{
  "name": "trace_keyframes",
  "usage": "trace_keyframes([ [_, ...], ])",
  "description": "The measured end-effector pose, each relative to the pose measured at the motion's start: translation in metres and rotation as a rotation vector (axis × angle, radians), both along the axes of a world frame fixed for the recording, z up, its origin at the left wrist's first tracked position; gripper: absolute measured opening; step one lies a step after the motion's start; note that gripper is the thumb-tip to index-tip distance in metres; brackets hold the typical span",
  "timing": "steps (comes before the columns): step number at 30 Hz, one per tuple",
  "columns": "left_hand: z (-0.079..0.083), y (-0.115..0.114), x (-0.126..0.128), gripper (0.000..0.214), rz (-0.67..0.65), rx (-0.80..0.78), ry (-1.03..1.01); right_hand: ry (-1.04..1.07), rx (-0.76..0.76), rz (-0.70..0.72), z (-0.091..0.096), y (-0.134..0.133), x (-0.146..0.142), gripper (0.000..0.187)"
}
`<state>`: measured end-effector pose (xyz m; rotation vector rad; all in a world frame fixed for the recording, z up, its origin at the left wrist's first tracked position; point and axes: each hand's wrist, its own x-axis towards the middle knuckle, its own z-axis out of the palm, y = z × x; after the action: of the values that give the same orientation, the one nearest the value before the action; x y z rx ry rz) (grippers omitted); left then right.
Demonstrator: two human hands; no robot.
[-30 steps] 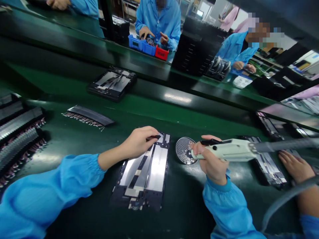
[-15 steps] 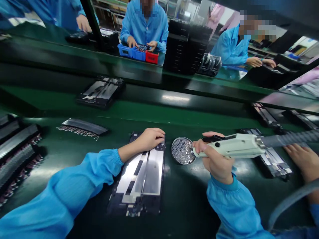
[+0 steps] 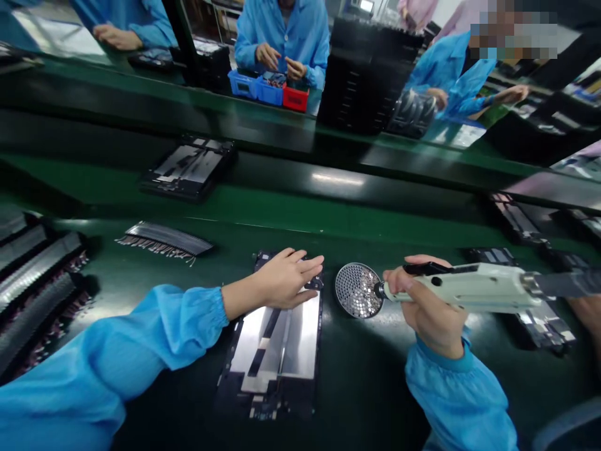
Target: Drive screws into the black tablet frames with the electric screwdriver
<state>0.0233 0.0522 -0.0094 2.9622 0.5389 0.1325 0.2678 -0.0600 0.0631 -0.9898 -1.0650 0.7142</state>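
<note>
My left hand (image 3: 292, 280) rests across the far end of an open tablet body (image 3: 300, 338), its fingers spread and holding nothing. Silver plates and black strips show in the tablet, which lies flat on the green bench. In my right hand (image 3: 434, 313) is a pale green electric screwdriver (image 3: 488, 288), held nearly level and pointing left. Its tip is at the right side of a round perforated metal dish (image 3: 350, 285); small shiny screws appear to lie in that dish. Whether a screw sits on the tip is too small to tell.
Curved black strips with wires (image 3: 42, 282) lie at the left, one strip (image 3: 169, 239) apart. Another open tablet (image 3: 190, 166) lies on the conveyor beyond. More devices (image 3: 539, 326) and a co-worker's arm are at the right. Stacked black trays (image 3: 366, 75) stand opposite among co-workers.
My left hand's fingers have spread apart over the tablet's far end. The screwdriver tip has drawn slightly right relative to the dish. The whole view has shifted a little.
</note>
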Motion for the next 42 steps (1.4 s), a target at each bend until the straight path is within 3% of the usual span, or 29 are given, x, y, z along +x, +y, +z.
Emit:
trace_keyframes([
  [6,0.002,-0.007,0.004,0.054,0.065,0.062,-0.005,-0.017,-0.001,-0.031,0.005,0.004,-0.004,0.020],
  [13,-0.006,-0.074,-0.002,0.053,0.045,0.122,-0.106,-0.030,0.033,0.026,0.007,0.008,-0.032,0.021],
  [16,-0.004,-0.091,-0.004,0.056,0.117,0.116,-0.146,-0.042,0.004,0.076,0.002,0.009,-0.052,0.024],
  [24,-0.006,-0.092,-0.001,0.058,0.142,0.102,-0.246,-0.124,-0.051,0.215,-0.006,0.005,-0.073,0.030],
  [42,-0.009,-0.094,0.000,0.056,0.142,0.128,-0.283,-0.144,-0.122,0.135,-0.002,0.004,-0.079,0.027],
])
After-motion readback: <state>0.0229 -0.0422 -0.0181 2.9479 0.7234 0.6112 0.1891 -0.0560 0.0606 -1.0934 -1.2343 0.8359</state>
